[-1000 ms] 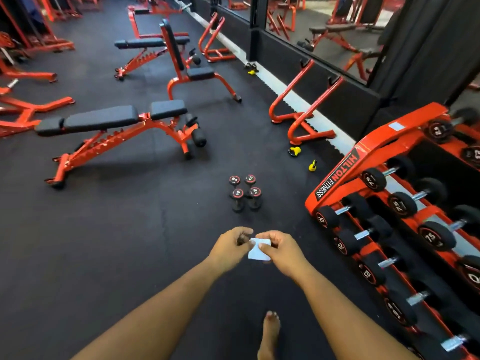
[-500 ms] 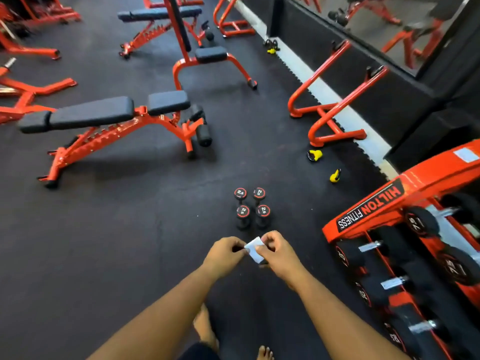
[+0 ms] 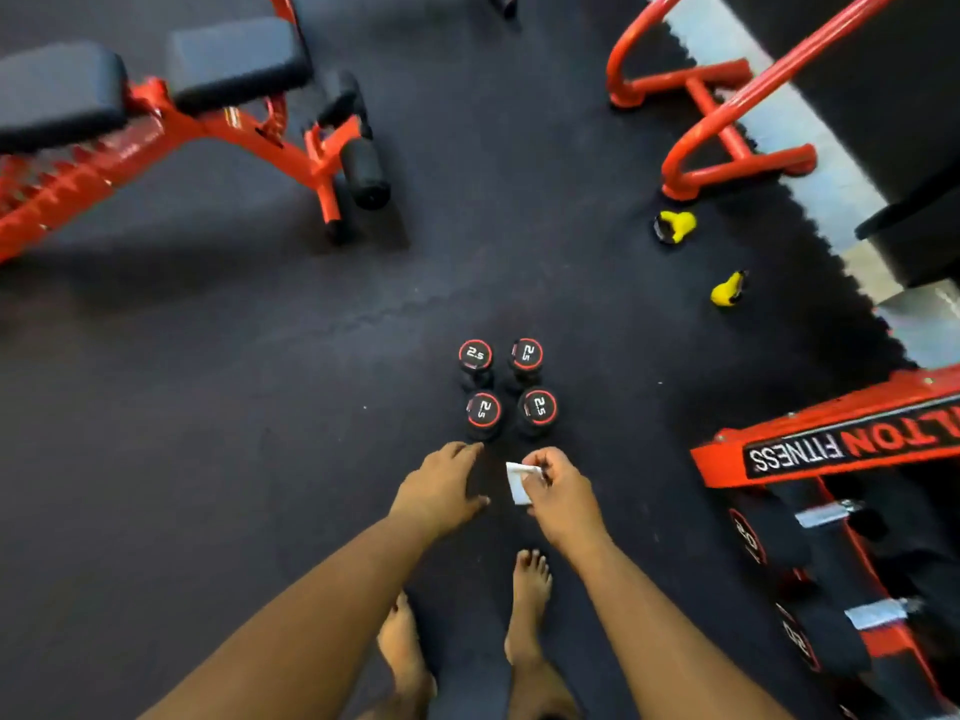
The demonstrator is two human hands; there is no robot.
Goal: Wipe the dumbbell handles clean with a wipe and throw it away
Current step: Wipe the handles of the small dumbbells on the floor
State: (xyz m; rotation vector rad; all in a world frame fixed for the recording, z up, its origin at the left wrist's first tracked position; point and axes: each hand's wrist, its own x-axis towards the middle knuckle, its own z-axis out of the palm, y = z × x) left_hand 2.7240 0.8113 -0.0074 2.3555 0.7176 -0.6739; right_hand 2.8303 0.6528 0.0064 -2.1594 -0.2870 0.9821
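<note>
Wipe [image 3: 518,483]: small, white, pinched at its top edge by the right hand [image 3: 561,493], hanging just nearer the person than the dumbbells [image 3: 506,389]. Dumbbells: two, black, marked 2.5, side by side on the dark floor [image 3: 208,407]. Left hand [image 3: 441,485]: released, fingers spread, empty, just short of the dumbbells, beside the wipe. Bare feet [image 3: 527,600]: nearer than the dumbbells. Dumbbell rack [image 3: 810,449]: red, right of the dumbbells. Weight bench [image 3: 156,101]: red, beyond them, to the left.
</note>
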